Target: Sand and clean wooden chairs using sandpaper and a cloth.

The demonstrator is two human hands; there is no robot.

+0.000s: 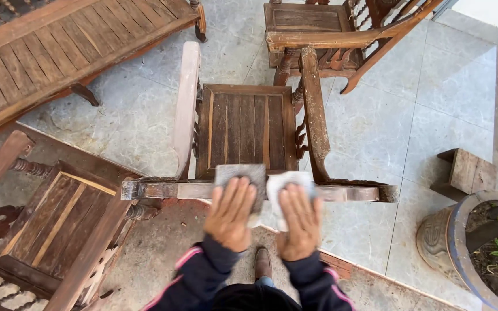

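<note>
Pressing both hands flat on top rail (162, 190) of wooden chair (246, 129), centre frame. Left hand (230, 213) on grey sanding pad (242, 175), fingers together, extended. Right hand (300, 220) on white cloth (283, 181), just beside pad, fingers slightly spread. Other chairs left & behind, planter (462, 247) at right, tile floor (433, 103).

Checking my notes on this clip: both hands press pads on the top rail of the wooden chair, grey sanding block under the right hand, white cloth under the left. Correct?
Not quite: the sides are swapped. The head view shows the grey sanding block under the left hand and the white cloth under the right hand. Both do press on the top rail of the weathered wooden chair.
</note>
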